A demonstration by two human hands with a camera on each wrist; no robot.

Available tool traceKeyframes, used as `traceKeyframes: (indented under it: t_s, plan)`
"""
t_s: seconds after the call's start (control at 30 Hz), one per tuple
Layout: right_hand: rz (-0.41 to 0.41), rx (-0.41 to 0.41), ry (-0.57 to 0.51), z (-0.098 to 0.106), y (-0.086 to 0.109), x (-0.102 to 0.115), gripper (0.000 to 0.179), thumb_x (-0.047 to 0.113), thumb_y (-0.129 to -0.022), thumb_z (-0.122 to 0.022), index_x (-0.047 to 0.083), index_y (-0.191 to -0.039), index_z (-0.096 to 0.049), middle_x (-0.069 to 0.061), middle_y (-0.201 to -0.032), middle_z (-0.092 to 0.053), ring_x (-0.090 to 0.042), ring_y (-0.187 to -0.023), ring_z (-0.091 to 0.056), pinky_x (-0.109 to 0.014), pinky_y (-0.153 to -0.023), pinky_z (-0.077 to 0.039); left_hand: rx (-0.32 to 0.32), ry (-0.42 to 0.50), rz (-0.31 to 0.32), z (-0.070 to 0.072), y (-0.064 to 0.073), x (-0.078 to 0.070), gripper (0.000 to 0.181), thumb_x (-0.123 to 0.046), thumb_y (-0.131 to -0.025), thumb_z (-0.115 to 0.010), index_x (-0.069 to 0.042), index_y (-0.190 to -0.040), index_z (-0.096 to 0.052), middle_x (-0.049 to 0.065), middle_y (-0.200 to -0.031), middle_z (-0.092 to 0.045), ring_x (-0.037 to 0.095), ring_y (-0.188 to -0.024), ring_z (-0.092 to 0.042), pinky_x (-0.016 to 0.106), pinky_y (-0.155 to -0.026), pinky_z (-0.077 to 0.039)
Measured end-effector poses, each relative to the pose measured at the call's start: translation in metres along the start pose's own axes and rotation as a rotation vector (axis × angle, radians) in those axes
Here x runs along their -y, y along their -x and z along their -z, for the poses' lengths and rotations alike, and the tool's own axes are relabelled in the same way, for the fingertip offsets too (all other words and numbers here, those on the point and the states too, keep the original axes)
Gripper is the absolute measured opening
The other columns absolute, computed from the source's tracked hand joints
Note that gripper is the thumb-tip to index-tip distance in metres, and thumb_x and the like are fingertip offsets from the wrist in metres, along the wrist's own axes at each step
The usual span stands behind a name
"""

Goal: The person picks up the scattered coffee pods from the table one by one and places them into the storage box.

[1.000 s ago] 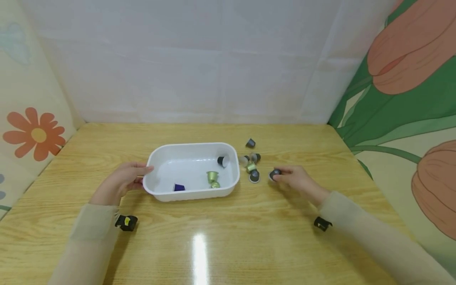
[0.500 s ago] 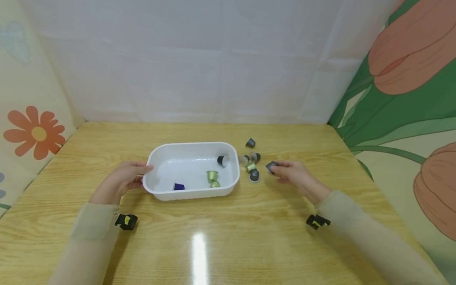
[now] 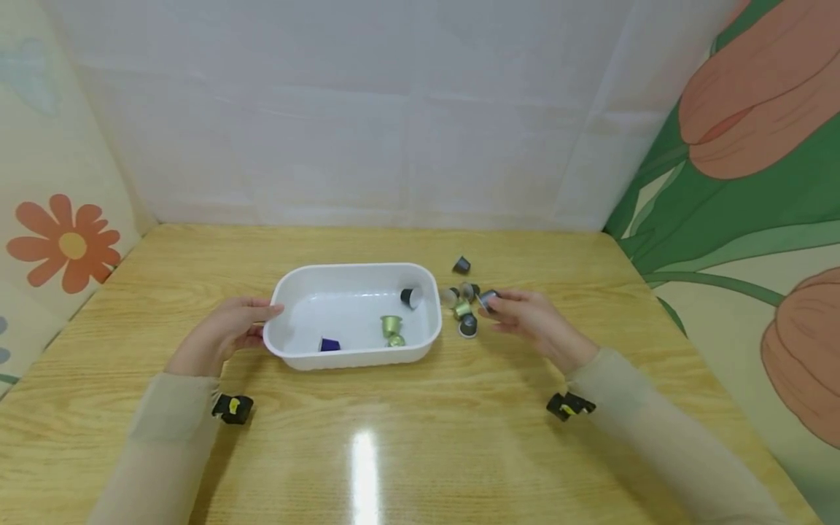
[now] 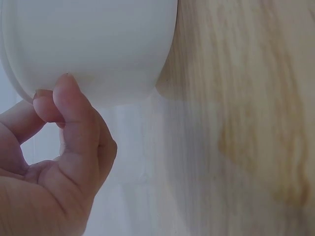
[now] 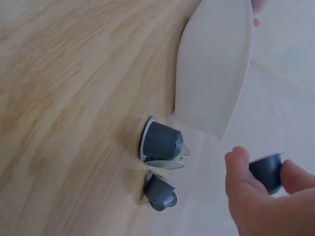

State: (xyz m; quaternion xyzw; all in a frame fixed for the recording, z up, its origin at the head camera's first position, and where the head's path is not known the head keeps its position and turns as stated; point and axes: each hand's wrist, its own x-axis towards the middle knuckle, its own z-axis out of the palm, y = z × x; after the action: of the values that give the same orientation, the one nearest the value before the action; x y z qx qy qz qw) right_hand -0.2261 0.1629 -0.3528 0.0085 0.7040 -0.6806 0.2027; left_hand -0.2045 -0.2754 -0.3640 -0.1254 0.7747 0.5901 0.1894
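My left hand (image 3: 226, 332) pinches the left rim of a white plastic tub (image 3: 351, 357), thumb over the edge and fingers curled beneath it, as the left wrist view shows. In my right hand (image 3: 534, 324) a dark grey coffee capsule (image 5: 268, 172) is pinched between thumb and fingers, held above the table right of the tub. Just left of that hand lies a cluster of capsules, among them a dark one (image 3: 468, 326) standing on its rim and a green one (image 3: 462, 310). Inside the tub are a black capsule (image 3: 410, 297), a purple capsule (image 3: 329, 345) and two green ones (image 3: 391, 325).
A lone dark capsule (image 3: 462, 265) lies behind the cluster. The wooden table (image 3: 446, 437) meets a white cloth backdrop (image 3: 367, 146) at its far edge. Flower-printed panels (image 3: 722, 240) flank it on both sides. Each wrist carries a small black camera (image 3: 232, 409).
My right hand has lifted the dark capsule from the table and carried it left, toward the cluster and the tub. The left hand and the tub have stayed put.
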Motion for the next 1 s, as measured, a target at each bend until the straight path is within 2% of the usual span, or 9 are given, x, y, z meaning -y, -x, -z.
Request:
traceKeyframes:
  t_s: [0.1, 0.23, 0.47, 0.73, 0.8, 0.9, 1.0]
  plan:
    - [0.005, 0.001, -0.012, -0.005, -0.002, 0.002, 0.043, 0.007, -0.101, -0.051, -0.013, -0.137, -0.040, -0.016, -0.116, -0.065, -0.011, -0.095, -0.066, -0.042, -0.101, -0.044, -0.004, -0.006, 0.003, 0.000, 0.000, 0.000, 0.042, -0.017, -0.101, -0.053, 0.015, -0.127, -0.042, -0.002, -0.083, -0.059, 0.010, -0.070, -0.059, 0.024, -0.066, -0.055]
    - [0.010, -0.001, -0.023, -0.012, -0.005, 0.005, 0.042, 0.008, -0.100, -0.053, -0.011, -0.137, -0.043, -0.025, -0.132, -0.053, -0.015, -0.099, -0.066, -0.042, -0.101, -0.044, -0.006, -0.021, 0.008, 0.000, 0.001, -0.002, 0.047, -0.019, -0.101, -0.053, 0.015, -0.131, -0.040, -0.001, -0.086, -0.060, 0.011, -0.072, -0.060, 0.025, -0.067, -0.055]
    - [0.012, 0.021, -0.060, -0.022, -0.010, 0.008, 0.039, 0.006, -0.100, -0.053, -0.011, -0.134, -0.045, -0.027, -0.132, -0.052, -0.015, -0.098, -0.066, -0.043, -0.102, -0.043, -0.018, -0.025, 0.019, 0.000, 0.000, -0.001, 0.045, -0.019, -0.101, -0.053, 0.014, -0.130, -0.041, 0.001, -0.088, -0.059, 0.012, -0.073, -0.059, 0.025, -0.068, -0.055]
    - [-0.031, 0.036, -0.093, -0.032, -0.013, 0.015, 0.036, 0.005, -0.101, -0.051, -0.010, -0.133, -0.046, -0.023, -0.127, -0.057, -0.024, -0.110, -0.063, -0.035, -0.093, -0.050, -0.012, -0.010, 0.015, 0.001, -0.001, -0.001, 0.045, -0.020, -0.100, -0.056, 0.013, -0.127, -0.044, 0.000, -0.085, -0.060, 0.012, -0.072, -0.060, 0.026, -0.067, -0.056]
    - [-0.039, 0.046, -0.102, -0.035, -0.014, 0.018, 0.037, 0.005, -0.101, -0.051, -0.010, -0.134, -0.045, -0.022, -0.125, -0.059, -0.023, -0.106, -0.065, -0.036, -0.095, -0.049, -0.010, 0.009, 0.011, 0.003, -0.003, 0.001, 0.044, -0.021, -0.098, -0.059, 0.013, -0.123, -0.048, 0.001, -0.085, -0.061, 0.013, -0.072, -0.061, 0.027, -0.066, -0.056]
    - [-0.044, 0.057, -0.106, -0.039, -0.014, 0.020, 0.038, 0.005, -0.101, -0.050, -0.010, -0.135, -0.045, -0.017, -0.113, -0.066, -0.017, -0.095, -0.068, -0.038, -0.098, -0.047, -0.007, 0.012, 0.010, 0.004, -0.004, 0.002, 0.041, -0.022, -0.097, -0.061, 0.012, -0.119, -0.051, 0.002, -0.085, -0.061, 0.014, -0.072, -0.061, 0.027, -0.067, -0.056]
    - [-0.034, 0.080, -0.098, -0.042, -0.015, 0.021, 0.038, 0.005, -0.101, -0.050, -0.012, -0.135, -0.044, -0.013, -0.106, -0.069, -0.020, -0.098, -0.068, -0.040, -0.098, -0.047, -0.012, 0.002, 0.019, 0.003, -0.002, 0.001, 0.042, -0.021, -0.098, -0.060, 0.012, -0.121, -0.049, 0.002, -0.085, -0.060, 0.013, -0.072, -0.060, 0.027, -0.067, -0.056]
